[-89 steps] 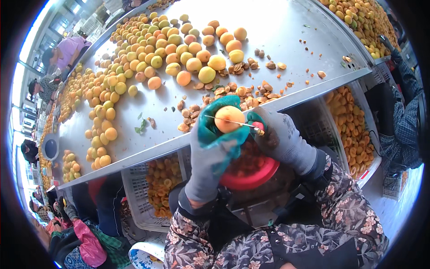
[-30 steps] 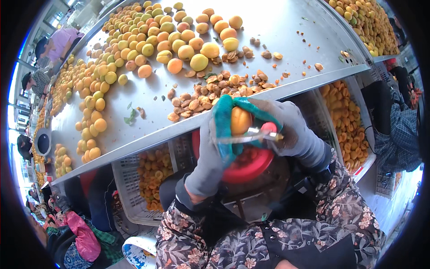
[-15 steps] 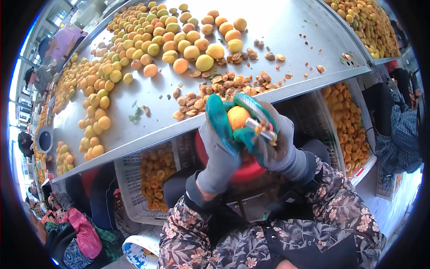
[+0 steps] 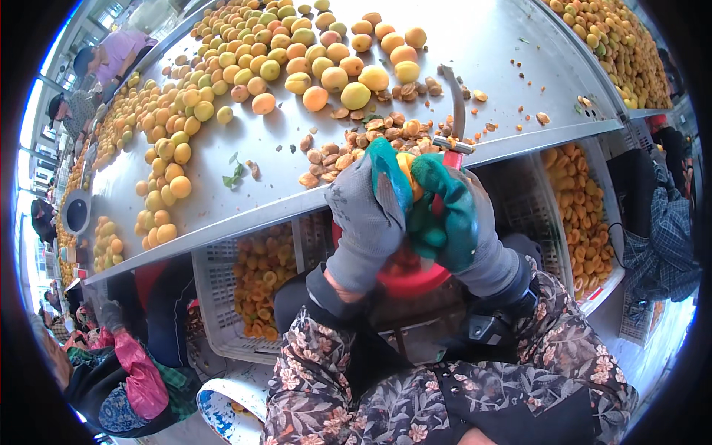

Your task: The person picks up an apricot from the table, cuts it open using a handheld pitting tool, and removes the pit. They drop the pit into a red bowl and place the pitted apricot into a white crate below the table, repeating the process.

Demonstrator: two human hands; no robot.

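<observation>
Both my hands wear grey knit gloves with green coated palms, held together just off the near edge of the metal table. My left hand (image 4: 363,222) is closed around an orange apricot (image 4: 407,175), mostly hidden between the gloves. My right hand (image 4: 454,211) grips a knife (image 4: 455,100) by its red handle; a metal crosspiece sits at the base of its curved blade, which points away over the table. The right fingertips press against the fruit. Below my hands is a red bowl (image 4: 423,280), partly covered by them.
Whole apricots (image 4: 245,63) spread over the metal table (image 4: 282,215), with a heap of apricot pits (image 4: 348,148) near its edge. Crates of halved apricots (image 4: 263,282) (image 4: 571,222) stand below on both sides. A white bucket (image 4: 222,408) stands lower left. Other people work around.
My right hand has turned, and the knife's blade now shows, pointing away over the table. The apricot, earlier plainly visible, is now largely covered by the gloves. The view has shifted slightly.
</observation>
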